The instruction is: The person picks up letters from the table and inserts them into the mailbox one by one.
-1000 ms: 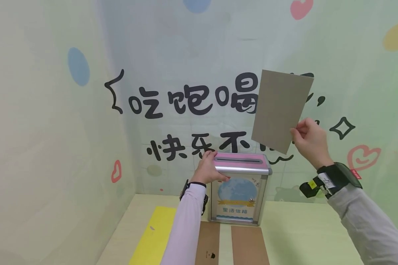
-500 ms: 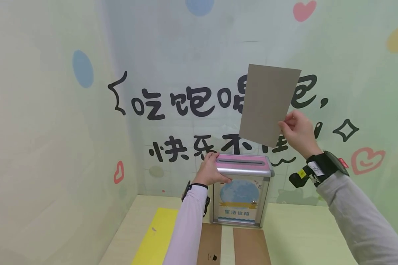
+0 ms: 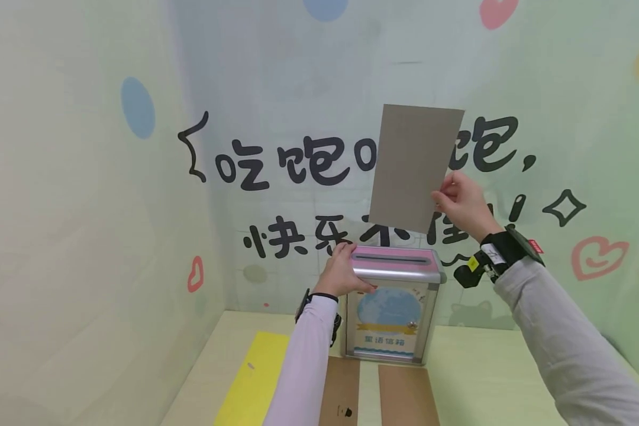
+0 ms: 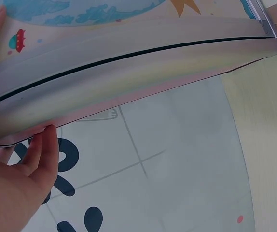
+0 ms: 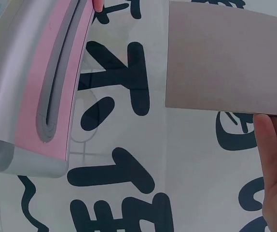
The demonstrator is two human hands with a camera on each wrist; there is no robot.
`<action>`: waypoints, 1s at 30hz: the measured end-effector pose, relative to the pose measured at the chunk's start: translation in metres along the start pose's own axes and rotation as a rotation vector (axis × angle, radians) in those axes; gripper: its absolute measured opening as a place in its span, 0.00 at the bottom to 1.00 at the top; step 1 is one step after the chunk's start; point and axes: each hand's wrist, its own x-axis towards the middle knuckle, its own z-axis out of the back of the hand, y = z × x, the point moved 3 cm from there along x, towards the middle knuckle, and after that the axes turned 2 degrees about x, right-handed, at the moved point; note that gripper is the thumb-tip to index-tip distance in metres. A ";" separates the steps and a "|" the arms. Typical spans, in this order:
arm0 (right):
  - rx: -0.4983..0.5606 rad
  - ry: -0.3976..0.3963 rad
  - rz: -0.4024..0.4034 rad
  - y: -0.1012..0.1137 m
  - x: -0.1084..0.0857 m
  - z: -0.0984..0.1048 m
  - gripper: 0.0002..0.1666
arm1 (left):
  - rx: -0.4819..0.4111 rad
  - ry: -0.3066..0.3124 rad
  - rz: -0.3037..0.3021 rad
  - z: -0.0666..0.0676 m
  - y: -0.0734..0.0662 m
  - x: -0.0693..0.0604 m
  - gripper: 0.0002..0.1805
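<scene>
From afar I see a lettered wall [image 3: 277, 65] at twelve o'clock, pale table [image 3: 484, 355] at six; right fingers [image 3: 445, 202] pinch card [image 3: 412, 165], left fingers [image 4: 49, 150] grip box [image 3: 389, 310].

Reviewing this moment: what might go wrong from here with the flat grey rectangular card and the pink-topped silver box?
The flat grey rectangular card is tilted above the narrow dark slot, so its lower edge might catch on the rim if lowered that way.

The right hand pinches only one side edge, so the card could swing or slip.

The left hand grips one end of the pink-topped silver box; pushing at the other end might twist it.
</scene>
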 end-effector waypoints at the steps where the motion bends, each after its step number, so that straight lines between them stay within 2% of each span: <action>1: 0.005 0.012 -0.002 -0.002 0.000 -0.001 0.09 | 0.002 0.002 0.003 0.000 -0.001 0.000 0.59; 10: 0.052 0.115 -0.037 -0.026 -0.008 -0.015 0.09 | 0.022 0.016 0.020 -0.002 0.002 0.001 0.60; 16: 0.016 0.153 -0.053 -0.036 -0.015 -0.024 0.08 | 0.016 0.018 0.018 -0.003 0.003 0.001 0.60; 30: 0.005 0.147 -0.061 -0.046 -0.020 -0.033 0.07 | 0.022 0.022 0.023 -0.003 0.003 0.002 0.60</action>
